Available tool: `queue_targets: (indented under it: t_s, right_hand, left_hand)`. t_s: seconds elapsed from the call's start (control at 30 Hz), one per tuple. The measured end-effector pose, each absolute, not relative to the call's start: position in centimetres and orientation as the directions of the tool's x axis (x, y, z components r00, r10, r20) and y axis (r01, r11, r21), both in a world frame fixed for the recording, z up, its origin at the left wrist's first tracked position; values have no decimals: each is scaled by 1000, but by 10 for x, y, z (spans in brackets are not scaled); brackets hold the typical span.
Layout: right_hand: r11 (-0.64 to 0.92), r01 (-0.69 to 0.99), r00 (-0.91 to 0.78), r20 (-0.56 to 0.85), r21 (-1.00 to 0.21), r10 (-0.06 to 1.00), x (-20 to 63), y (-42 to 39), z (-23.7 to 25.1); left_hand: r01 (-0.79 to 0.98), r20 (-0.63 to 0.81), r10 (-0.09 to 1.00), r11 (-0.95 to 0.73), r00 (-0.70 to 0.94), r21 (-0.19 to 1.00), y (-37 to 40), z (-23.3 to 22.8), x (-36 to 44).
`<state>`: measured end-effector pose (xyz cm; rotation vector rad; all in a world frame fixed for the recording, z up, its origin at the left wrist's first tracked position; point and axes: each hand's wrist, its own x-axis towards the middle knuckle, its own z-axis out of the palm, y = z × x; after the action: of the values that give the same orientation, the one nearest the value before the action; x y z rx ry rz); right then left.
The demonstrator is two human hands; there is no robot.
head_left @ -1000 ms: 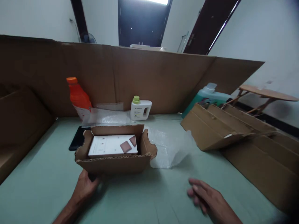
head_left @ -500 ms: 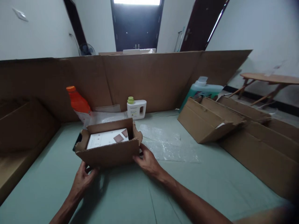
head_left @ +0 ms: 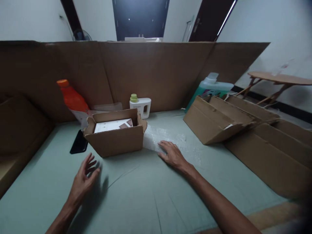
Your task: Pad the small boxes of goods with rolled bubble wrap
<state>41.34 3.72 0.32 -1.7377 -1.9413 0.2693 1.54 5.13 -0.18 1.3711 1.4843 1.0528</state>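
A small open cardboard box (head_left: pixel 117 141) stands on the pale green cloth, and a white printed box (head_left: pixel 109 126) lies inside it. My left hand (head_left: pixel 84 177) hovers in front of the cardboard box's left end, fingers apart and holding nothing. To the right of the box, my right hand (head_left: pixel 172 154) is spread at the near edge of a clear bubble wrap sheet (head_left: pixel 180 140); whether it presses on the wrap I cannot tell. A black phone (head_left: pixel 79 143) lies flat by the box's left end.
An orange bottle (head_left: pixel 73 97) leans behind the box, and a white jug with a green cap (head_left: pixel 146 109) stands against the tall cardboard wall (head_left: pixel 156 71). At right are a teal liquid jug (head_left: pixel 212 86) and open cardboard boxes (head_left: pixel 212 125). Another cardboard box (head_left: pixel 21 126) stands at left.
Both hands have let go of the cardboard box, which now rests on the cloth. My right hand has moved right, away from it. The phone beside the box shows more fully.
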Motion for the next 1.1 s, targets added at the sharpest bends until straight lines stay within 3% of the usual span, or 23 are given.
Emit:
queue_targets:
  t_s: [0.13, 0.27, 0.33, 0.43, 0.53, 0.63, 0.9, 1.0, 1.1]
  right_hand:
    - [165, 930, -82, 253, -328, 964, 425, 8, 6]
    - [236, 943, -153, 323, -235, 934, 399, -42, 14]
    - [283, 917, -183, 332, -282, 925, 366, -66, 19]
    - [371, 784, -306, 211, -498, 928, 308, -88, 34]
    - [338, 630, -422, 57, -700, 905, 277, -94, 53]
    - [226, 612, -378, -29, -757, 925, 286, -93, 61]
    - [346, 701, -371, 96, -624, 924, 299, -88, 17]
    - [367, 734, -365, 124, -571, 923, 286, -91, 2]
    - [394, 704, -399, 131, -591, 908, 275, -101, -2]
  left_hand:
    - [330, -85, 996, 69, 35, 941, -3, -1, 21]
    - [122, -229, 938, 203, 261, 971, -61, -10, 47]
    - [-36, -294, 880, 331, 372, 943, -78, -16, 67]
    - [-122, -339, 852, 416, 398, 901, -78, -16, 90]
    - [-3, -323, 902, 338, 288, 941, -55, -5, 90]
    - [122, -244, 951, 223, 191, 967, -30, 7, 75]
    - [195, -302, 902, 251, 307, 948, 19, 8, 63]
    - [277, -277, 909, 192, 312, 941, 34, 9, 64]
    - [387, -202, 947, 94, 249, 917, 44, 7, 65]
